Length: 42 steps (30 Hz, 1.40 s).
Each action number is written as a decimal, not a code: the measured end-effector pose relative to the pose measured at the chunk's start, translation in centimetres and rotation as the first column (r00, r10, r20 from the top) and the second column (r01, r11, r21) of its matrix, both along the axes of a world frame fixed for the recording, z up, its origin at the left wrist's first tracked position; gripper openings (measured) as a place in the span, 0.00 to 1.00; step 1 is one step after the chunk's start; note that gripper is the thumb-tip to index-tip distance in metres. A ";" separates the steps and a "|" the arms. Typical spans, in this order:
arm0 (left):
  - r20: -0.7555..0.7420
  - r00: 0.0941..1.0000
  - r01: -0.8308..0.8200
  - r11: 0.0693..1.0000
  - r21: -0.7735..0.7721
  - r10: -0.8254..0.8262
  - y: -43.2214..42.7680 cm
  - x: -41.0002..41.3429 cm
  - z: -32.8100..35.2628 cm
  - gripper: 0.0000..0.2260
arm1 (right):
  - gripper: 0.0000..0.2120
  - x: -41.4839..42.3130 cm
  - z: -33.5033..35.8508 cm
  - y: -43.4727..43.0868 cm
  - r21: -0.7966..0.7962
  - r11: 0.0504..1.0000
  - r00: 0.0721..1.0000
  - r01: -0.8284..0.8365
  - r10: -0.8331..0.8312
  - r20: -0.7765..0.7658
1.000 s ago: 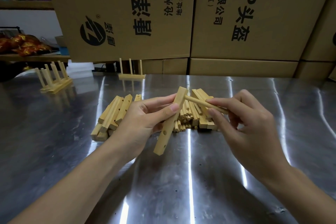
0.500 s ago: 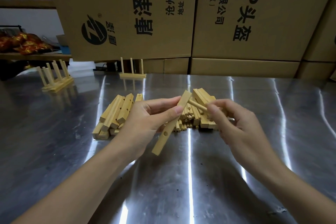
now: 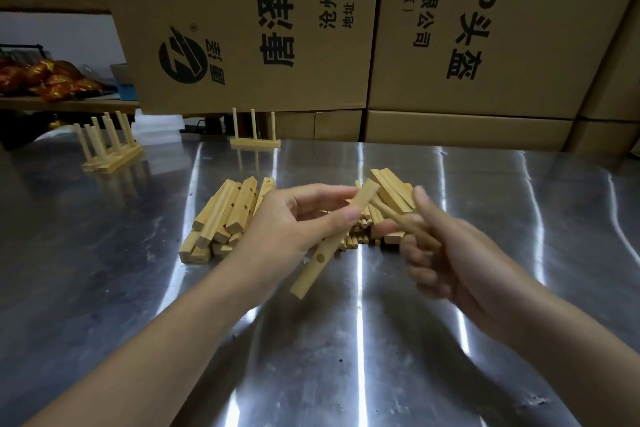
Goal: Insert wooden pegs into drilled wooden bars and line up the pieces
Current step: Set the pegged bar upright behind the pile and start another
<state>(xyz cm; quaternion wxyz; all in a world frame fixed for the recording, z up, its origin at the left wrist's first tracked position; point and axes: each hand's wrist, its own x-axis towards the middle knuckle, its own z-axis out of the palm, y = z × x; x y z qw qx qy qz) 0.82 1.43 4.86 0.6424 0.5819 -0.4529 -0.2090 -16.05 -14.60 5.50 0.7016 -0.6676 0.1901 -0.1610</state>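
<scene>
My left hand [image 3: 294, 222] grips a drilled wooden bar [image 3: 320, 262] held slanted above the steel table, one hole showing near its lower end. A wooden peg [image 3: 398, 218] sticks out of the bar's upper part toward the right. My right hand [image 3: 446, 253], blurred, curls its fingers round that peg. Behind the hands lies a pile of drilled bars [image 3: 225, 215] on the left and a heap of loose pegs and bars [image 3: 388, 198] on the right.
A finished bar with three upright pegs [image 3: 254, 135] stands at the back centre. A row of finished pieces [image 3: 110, 149] stands at the back left. Cardboard boxes [image 3: 346, 28] wall off the table's [image 3: 346, 357] far edge.
My right hand has slid back along the peg toward me and to the right. The bar in my left hand has stayed at almost the same slant.
</scene>
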 end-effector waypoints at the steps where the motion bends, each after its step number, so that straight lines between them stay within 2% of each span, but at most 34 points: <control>1: -0.028 0.999 -0.045 0.999 -0.017 0.044 -0.1 0.1 0.0 0.15 | 0.31 0.0 0.0 -0.5 -0.059 0.995 0.997 0.078 -0.078 0.006; 3: -0.197 0.975 -0.120 0.989 -0.090 0.100 -0.2 0.7 0.3 0.18 | 0.30 -0.2 -0.1 -1.7 -0.221 0.950 0.975 0.222 -0.213 0.064; 4: -0.300 0.948 -0.149 0.980 -0.133 0.103 0.0 1.3 0.5 0.19 | 0.26 -0.4 -0.3 -2.2 -0.350 0.897 0.963 0.270 -0.251 0.100; 6: -0.468 0.879 -0.206 0.957 -0.203 0.090 0.6 2.4 0.9 0.21 | 0.18 -0.7 -1.1 -2.9 -0.651 0.704 0.954 0.286 -0.271 0.126; 8: -0.583 0.810 -0.249 0.938 -0.240 0.065 1.2 3.3 1.1 0.18 | 0.12 -0.6 -2.0 -2.9 -0.831 0.522 0.962 0.191 -0.267 0.053; 11: -0.679 0.733 -0.274 0.932 -0.238 0.042 1.5 3.8 1.1 0.13 | 0.08 0.2 -3.6 -1.6 -0.899 0.437 0.979 0.032 -0.195 -0.060; 14: -0.733 0.679 -0.319 0.919 -0.231 0.051 1.4 3.8 1.1 0.11 | 0.09 0.9 -4.7 -0.6 -0.934 0.354 0.987 -0.058 -0.118 -0.106; 16: -0.757 0.652 -0.333 0.914 -0.233 0.044 1.4 3.9 1.2 0.11 | 0.14 1.3 -4.8 -0.4 -0.932 0.355 0.994 -0.067 -0.057 -0.094; 19: -0.779 0.627 -0.337 0.909 -0.244 0.024 1.5 3.9 1.2 0.12 | 0.21 1.8 -4.8 -0.1 -0.911 0.409 0.998 -0.048 -0.013 -0.058; 25: -0.770 0.637 -0.319 0.917 -0.239 0.021 1.3 3.9 1.1 0.11 | 0.27 3.0 -5.2 -0.1 -0.928 0.352 0.992 -0.119 -0.005 -0.129; 35: -0.756 0.652 -0.331 0.919 -0.216 0.057 1.2 4.0 0.8 0.11 | 0.23 3.4 -5.4 0.0 -0.929 0.366 0.997 -0.061 -0.020 -0.074; 39: -0.761 0.646 -0.332 0.919 -0.211 0.059 1.2 4.0 0.7 0.12 | 0.10 3.1 -5.4 0.0 -0.912 0.410 0.999 0.024 0.019 0.035; 42: -0.770 0.636 -0.334 0.917 -0.218 0.048 1.2 4.1 0.7 0.12 | 0.08 2.8 -5.4 -0.1 -0.916 0.397 0.998 0.052 -0.001 0.056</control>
